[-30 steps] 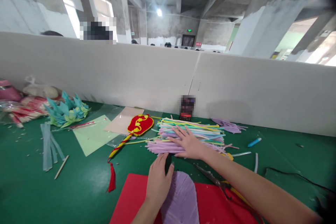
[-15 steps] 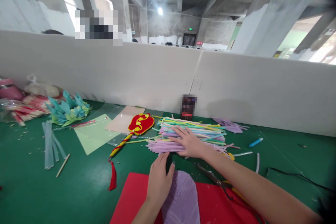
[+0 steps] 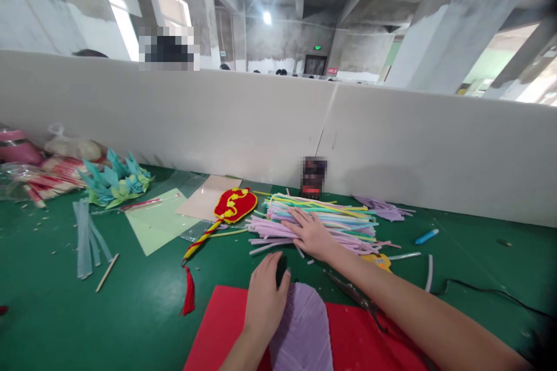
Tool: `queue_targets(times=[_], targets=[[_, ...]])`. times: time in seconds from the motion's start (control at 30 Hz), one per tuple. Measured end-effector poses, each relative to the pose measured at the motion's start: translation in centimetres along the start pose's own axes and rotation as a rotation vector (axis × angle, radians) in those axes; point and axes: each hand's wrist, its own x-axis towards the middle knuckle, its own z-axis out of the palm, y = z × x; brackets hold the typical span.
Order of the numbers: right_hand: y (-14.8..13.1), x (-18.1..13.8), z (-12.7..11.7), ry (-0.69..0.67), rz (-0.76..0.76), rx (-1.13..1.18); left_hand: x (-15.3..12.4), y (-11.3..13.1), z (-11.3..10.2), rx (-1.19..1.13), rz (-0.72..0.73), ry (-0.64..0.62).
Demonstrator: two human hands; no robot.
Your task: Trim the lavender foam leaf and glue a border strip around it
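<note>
A heap of pastel pipe cleaners (image 3: 348, 223) in lilac, mint, yellow and pale blue lies mid-table. Across its near left part rests my right hand (image 3: 311, 234), palm down with fingers stretched out, gripping nothing that shows. Closer to me, my left hand (image 3: 266, 293) is curved, its thumb apart from the fingers and nothing seen between them. It hovers or rests at the left edge of a purple ribbed oval piece (image 3: 304, 324), which lies on red sheets (image 3: 221, 319). Scissors (image 3: 354, 295) are partly hidden beneath my right forearm.
Left of the heap lies a red-and-yellow fan (image 3: 235, 206) with a tassel. Further left are green paper (image 3: 152, 226), clear strips (image 3: 83, 243) and a blue-green folded-paper piece (image 3: 115, 182). A phone (image 3: 312, 178) leans on the white partition (image 3: 391, 139). A blue pen (image 3: 426, 236) lies right.
The lilac pipe cleaners at the near edge have shifted back and spread, and a gap now separates them from my left fingertips. More of a yellow item at the heap's right shows.
</note>
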Motion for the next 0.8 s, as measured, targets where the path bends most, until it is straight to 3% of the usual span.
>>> queue_targets(times=[0.33,0.6,0.8], targets=[[-0.5,-0.4,0.4,0.016,-0.019,-0.004,0.1,0.2,-0.1,0.0,0.005,-0.009],[1.3,-1.2,-1.1,-0.058,-0.169,0.103,0.1,0.1,-0.1,-0.015,0.04,0.034],[0.7,-0.9,-0.9,-0.013,-0.126,0.06,0.1,0.0,0.0,-0.02,0.044,0.047]])
